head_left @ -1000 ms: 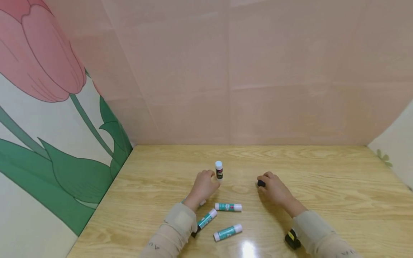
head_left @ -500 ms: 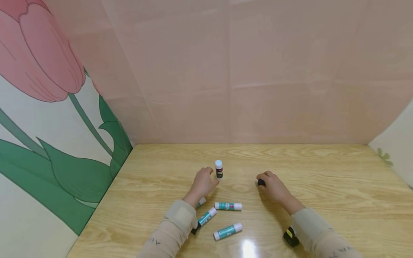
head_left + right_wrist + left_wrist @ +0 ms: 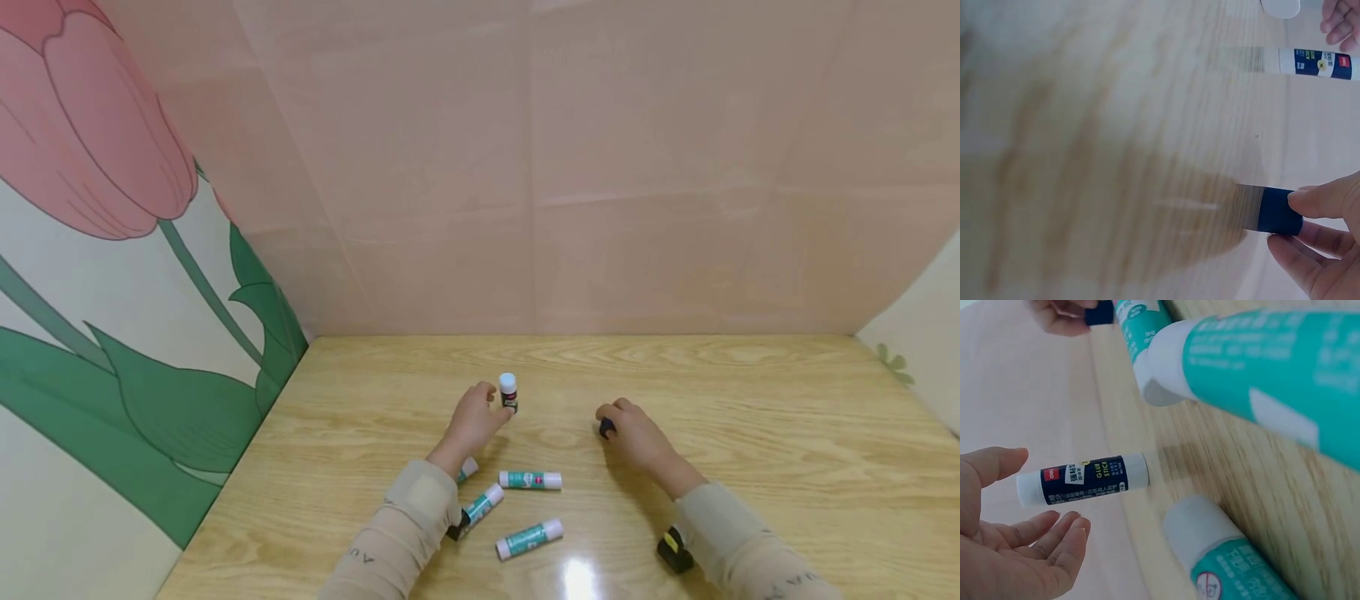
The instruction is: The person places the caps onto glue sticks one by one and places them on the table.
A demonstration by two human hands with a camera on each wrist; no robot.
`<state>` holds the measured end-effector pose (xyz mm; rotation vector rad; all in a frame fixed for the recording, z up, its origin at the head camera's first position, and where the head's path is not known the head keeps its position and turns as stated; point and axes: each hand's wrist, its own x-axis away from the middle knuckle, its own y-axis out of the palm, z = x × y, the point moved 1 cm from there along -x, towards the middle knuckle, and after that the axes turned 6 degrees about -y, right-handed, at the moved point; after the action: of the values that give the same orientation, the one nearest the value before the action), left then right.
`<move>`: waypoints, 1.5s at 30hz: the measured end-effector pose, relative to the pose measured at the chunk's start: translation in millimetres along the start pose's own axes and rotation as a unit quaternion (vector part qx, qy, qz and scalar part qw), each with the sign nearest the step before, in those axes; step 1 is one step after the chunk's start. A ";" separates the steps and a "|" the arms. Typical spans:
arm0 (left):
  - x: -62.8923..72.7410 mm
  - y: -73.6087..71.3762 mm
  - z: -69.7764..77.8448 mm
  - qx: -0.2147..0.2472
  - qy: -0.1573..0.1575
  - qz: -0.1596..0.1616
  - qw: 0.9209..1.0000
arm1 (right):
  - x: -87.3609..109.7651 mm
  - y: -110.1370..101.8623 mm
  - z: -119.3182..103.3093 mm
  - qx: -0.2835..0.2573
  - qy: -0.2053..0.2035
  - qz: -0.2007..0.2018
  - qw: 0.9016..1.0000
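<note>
A glue stick (image 3: pixel 508 392) with a white cap and dark label stands upright on the table. My left hand (image 3: pixel 472 421) is just beside it. In the left wrist view the thumb and fingers of that hand (image 3: pixel 1016 550) lie on either side of the glue stick (image 3: pixel 1085 480), with gaps showing around it. To the right, my right hand (image 3: pixel 637 435) pinches a short dark blue piece (image 3: pixel 1280 211) between thumb and fingers, low at the table top. What this piece is cannot be told. Its far side is hidden by the fingers.
Teal glue sticks with white ends lie nearer me: one crosswise (image 3: pixel 530 481), one slanted (image 3: pixel 528 539), one beside the left sleeve (image 3: pixel 482 504) and one partly hidden behind the left wrist (image 3: pixel 467 469). A pink sheet (image 3: pixel 600 208) hangs behind the wooden table (image 3: pixel 787 417).
My left hand has shifted slightly away from me, its fingertips higher beside the upright glue stick. My right hand stays almost in place, still pinching the dark piece.
</note>
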<state>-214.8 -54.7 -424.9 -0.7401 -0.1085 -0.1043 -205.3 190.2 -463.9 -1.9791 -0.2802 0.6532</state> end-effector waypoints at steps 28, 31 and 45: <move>-13.8 7.1 3.5 0.015 -0.014 0.011 1.000 | 3.7 -2.1 -7.8 -0.076 0.034 -0.040 0.996; -14.9 7.2 4.8 0.014 -0.008 0.016 1.000 | 3.7 -1.9 -9.1 -0.082 0.032 -0.036 0.995; -22.3 11.9 3.9 -0.002 -0.013 0.027 1.000 | 2.7 -4.4 -19.0 -0.111 0.029 -0.028 0.993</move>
<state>-235.5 -42.1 -433.0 -0.7476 -0.1136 -0.0437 -192.2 179.3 -454.1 -2.1901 -0.3865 0.5471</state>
